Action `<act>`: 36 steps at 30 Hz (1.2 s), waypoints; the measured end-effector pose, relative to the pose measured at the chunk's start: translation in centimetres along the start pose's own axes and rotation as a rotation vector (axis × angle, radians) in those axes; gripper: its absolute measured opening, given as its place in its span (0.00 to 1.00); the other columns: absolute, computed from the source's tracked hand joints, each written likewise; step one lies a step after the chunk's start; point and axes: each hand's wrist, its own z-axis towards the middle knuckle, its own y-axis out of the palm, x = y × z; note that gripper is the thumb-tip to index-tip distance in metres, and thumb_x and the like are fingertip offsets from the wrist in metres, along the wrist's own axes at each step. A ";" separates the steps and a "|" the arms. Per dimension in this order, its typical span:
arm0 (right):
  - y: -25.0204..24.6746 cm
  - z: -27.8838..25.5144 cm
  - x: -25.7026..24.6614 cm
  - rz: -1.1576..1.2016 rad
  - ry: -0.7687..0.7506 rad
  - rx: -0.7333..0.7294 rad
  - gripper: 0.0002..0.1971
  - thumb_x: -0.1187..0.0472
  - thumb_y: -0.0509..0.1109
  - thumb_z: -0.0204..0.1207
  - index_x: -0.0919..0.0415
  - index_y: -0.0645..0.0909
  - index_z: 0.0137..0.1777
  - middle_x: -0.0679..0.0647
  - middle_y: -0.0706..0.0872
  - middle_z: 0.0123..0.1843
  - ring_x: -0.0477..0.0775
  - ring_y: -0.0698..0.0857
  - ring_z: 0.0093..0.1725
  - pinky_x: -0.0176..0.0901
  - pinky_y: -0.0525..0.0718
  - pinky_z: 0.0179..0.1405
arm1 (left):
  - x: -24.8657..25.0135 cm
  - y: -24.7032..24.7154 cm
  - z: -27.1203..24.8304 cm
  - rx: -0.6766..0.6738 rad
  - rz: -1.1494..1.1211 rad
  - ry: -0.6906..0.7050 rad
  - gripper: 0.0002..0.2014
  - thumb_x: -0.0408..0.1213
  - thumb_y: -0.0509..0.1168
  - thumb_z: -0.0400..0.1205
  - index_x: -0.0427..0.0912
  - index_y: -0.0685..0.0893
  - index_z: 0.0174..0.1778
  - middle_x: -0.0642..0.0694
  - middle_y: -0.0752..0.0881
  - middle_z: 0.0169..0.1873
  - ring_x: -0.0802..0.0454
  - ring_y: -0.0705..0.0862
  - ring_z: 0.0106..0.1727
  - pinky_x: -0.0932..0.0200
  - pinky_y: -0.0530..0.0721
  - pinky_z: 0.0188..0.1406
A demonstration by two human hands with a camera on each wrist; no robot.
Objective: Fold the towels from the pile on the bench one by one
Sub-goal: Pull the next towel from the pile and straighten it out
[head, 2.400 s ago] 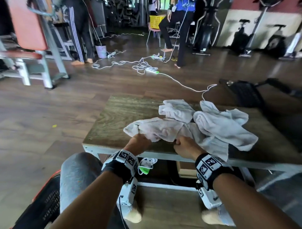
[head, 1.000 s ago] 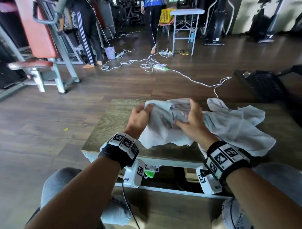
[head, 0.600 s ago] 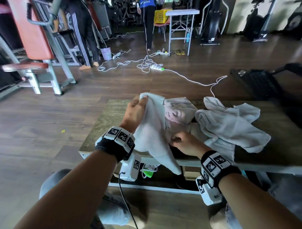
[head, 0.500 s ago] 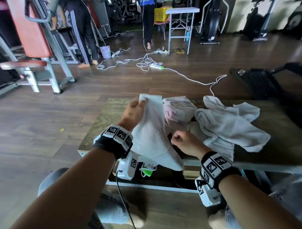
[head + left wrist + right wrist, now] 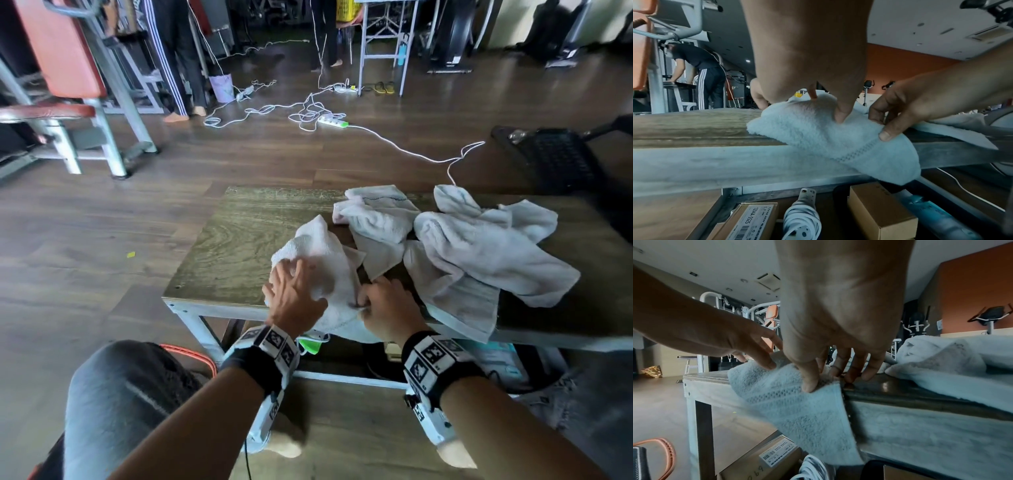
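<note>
While your left hand (image 5: 294,294) is pressing flat on the towel (image 5: 322,253), your right hand (image 5: 387,308) is pinching its near edge. It's running lengthwise away from you across the tabletop (image 5: 233,246), near end hanging off.

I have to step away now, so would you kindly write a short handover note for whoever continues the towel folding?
Left hand: flat, pressing the towel being folded.
Right hand: pinching that towel's near edge, which hangs over the bench front.
Pile: crumpled on the bench, to the right.
Done: no finished towel visible.
Left: complete this fold, then fold the pile.
</note>
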 end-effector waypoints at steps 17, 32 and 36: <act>-6.2 0.9 -3.4 0.798 0.092 0.397 0.07 0.64 0.74 0.78 0.56 0.82 0.54 0.46 0.86 0.48 0.41 0.83 0.43 0.19 0.75 0.36 | 1.5 -3.0 1.3 0.012 -0.523 0.063 0.07 0.44 0.68 0.80 0.46 0.85 0.41 0.48 0.86 0.33 0.44 0.85 0.37 0.49 0.84 0.41; -7.5 -2.6 -6.1 0.268 -0.190 0.478 0.12 0.61 0.64 0.79 0.58 0.80 0.61 0.55 0.89 0.48 0.57 0.86 0.47 0.41 0.73 0.35 | 5.2 -8.1 3.3 -0.165 -0.558 0.211 0.10 0.35 0.58 0.83 0.36 0.78 0.39 0.42 0.80 0.32 0.48 0.76 0.34 0.55 0.74 0.32; -9.2 -1.6 -6.1 0.326 -0.088 0.488 0.11 0.53 0.65 0.84 0.58 0.82 0.43 0.50 0.81 0.34 0.59 0.83 0.37 0.41 0.69 0.32 | 5.5 -9.1 2.3 0.121 -0.453 0.220 0.05 0.35 0.64 0.81 0.40 0.74 0.43 0.49 0.79 0.33 0.52 0.75 0.32 0.62 0.70 0.29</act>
